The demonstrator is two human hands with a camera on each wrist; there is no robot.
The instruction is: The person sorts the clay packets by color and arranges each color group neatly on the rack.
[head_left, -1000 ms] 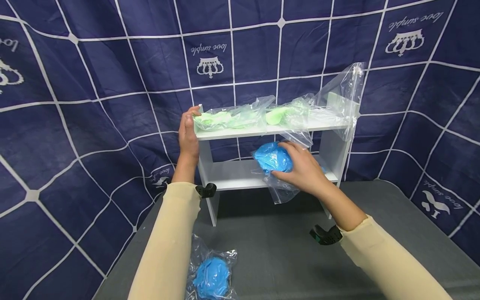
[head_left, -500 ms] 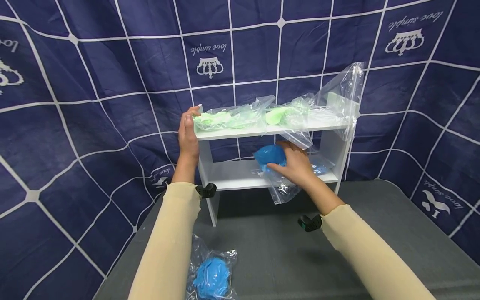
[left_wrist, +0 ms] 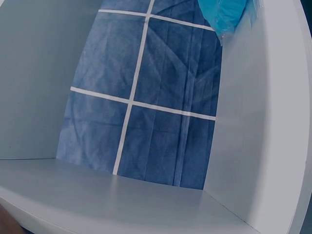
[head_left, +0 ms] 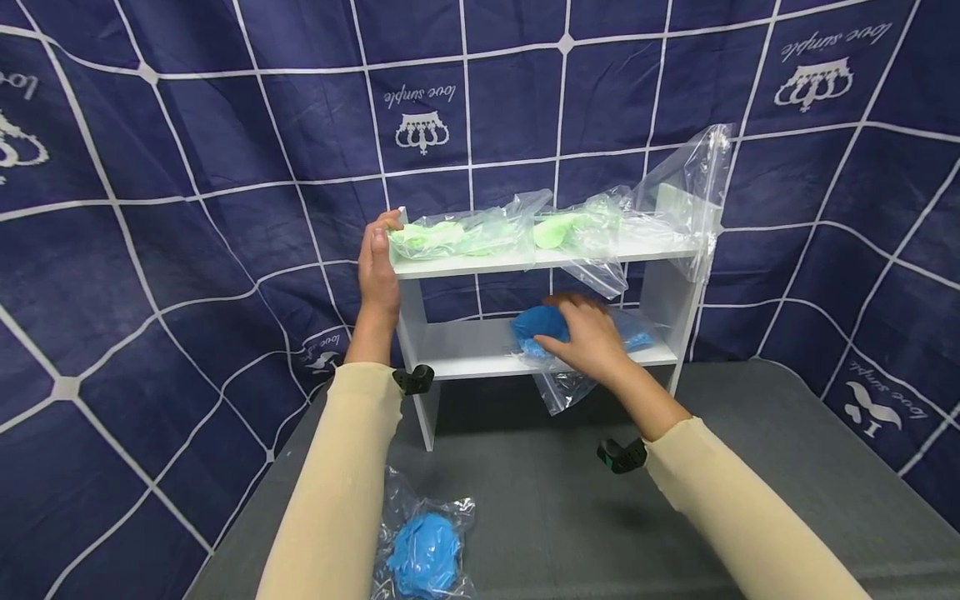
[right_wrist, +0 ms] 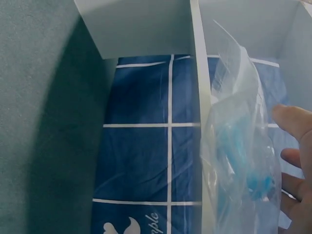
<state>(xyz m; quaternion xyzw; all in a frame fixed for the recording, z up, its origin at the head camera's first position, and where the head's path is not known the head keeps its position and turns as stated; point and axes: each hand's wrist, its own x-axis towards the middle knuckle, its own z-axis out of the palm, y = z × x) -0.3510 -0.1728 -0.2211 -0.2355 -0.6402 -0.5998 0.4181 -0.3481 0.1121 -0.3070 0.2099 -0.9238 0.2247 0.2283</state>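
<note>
On the left, my left hand (head_left: pixel 380 262) grips the upper left side panel of a white two-tier shelf (head_left: pixel 465 354). The fingers bend over the panel's edge and the thumb lies in front. My right hand (head_left: pixel 588 333) is over the lower board, above a clear zip bag with something blue and crumpled inside (head_left: pixel 538 323). In the right wrist view, the fingers (right_wrist: pixel 292 119) are spread beside the plastic bag (right_wrist: pixel 234 161). The bag's clear end (head_left: pixel 558 390) hangs over the board's front edge. Another bag with blue in it (head_left: pixel 637 340) lies to its right, partly hidden.
Clear bags with pale green contents (head_left: pixel 480 233) cover the top board, one flap hanging down its front. A clear bag (head_left: pixel 693 187) stands up at the right end. Another blue-filled bag (head_left: pixel 426 550) lies on the dark grey table (head_left: pixel 540 500). Blue checked cloth (head_left: pixel 510 108) hangs behind.
My right hand has moved forward and down, lowering the blue-filled bag onto the lower board. My left hand stays on the shelf's side panel.
</note>
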